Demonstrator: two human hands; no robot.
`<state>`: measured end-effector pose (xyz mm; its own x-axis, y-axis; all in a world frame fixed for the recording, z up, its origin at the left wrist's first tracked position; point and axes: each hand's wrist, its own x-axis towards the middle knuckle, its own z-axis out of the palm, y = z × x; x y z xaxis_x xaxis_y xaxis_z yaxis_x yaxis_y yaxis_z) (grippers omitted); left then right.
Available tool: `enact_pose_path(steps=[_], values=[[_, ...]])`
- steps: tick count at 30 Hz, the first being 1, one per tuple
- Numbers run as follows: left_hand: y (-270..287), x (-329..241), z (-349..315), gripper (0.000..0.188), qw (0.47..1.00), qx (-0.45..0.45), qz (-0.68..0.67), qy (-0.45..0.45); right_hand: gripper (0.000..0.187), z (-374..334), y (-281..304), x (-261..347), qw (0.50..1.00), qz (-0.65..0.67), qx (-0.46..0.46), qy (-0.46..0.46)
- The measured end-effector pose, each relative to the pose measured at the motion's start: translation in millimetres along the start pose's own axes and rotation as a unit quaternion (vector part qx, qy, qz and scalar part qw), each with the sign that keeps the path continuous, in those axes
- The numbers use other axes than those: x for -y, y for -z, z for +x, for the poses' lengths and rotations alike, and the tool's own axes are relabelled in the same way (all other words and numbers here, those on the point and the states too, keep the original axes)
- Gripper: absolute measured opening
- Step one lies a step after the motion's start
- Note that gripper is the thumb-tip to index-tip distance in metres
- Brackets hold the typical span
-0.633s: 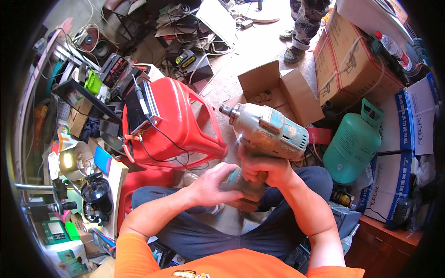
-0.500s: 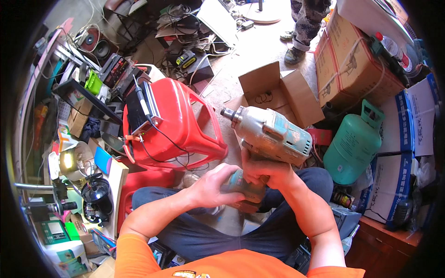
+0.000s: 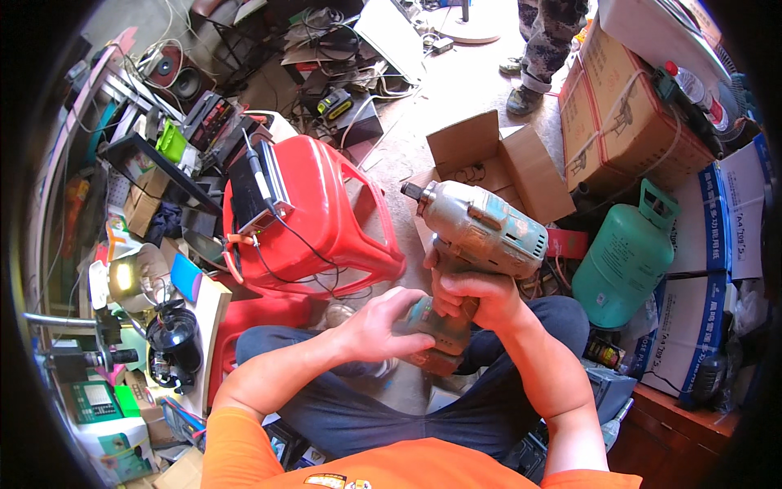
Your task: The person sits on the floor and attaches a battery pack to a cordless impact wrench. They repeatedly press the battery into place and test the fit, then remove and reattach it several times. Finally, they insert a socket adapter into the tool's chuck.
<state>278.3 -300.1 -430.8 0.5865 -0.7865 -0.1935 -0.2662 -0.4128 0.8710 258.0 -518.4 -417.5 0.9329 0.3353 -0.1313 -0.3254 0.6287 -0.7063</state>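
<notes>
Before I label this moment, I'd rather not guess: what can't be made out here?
All in the head view:
- Power tool: the right hand covers much of its grip; the trigger can't be seen.
- Left hand: its fingertips are hidden behind the tool's lower end.
- Person in camouflage trousers: cut off by the top edge.
- Dark loops in the open cardboard box: too small to identify.

This looks like a cluttered electrical repair workshop: a soldering iron (image 3: 260,179) lies across a black box-shaped unit (image 3: 242,193) on a red plastic stool (image 3: 316,181), among a cordless impact wrench (image 3: 489,231), tangled cables (image 3: 322,19), a power-tool battery (image 3: 335,103), a loose speaker (image 3: 186,84) and a green gas cylinder (image 3: 617,265).
</notes>
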Motion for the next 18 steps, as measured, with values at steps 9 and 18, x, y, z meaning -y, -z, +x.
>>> enact_pose_path(steps=[9, 18], values=[[0.6, 3.1, -0.6, 0.068, 1.000, 0.002, 0.008, -0.001, 0.027, -0.4, -1.1, -0.3, 0.999, 0.021, -0.018, -0.021], [-0.5, 3.1, -0.7, 0.067, 1.000, -0.008, 0.014, -0.021, 0.032, 0.0, -0.5, 0.6, 1.000, -0.016, 0.001, -0.006]])
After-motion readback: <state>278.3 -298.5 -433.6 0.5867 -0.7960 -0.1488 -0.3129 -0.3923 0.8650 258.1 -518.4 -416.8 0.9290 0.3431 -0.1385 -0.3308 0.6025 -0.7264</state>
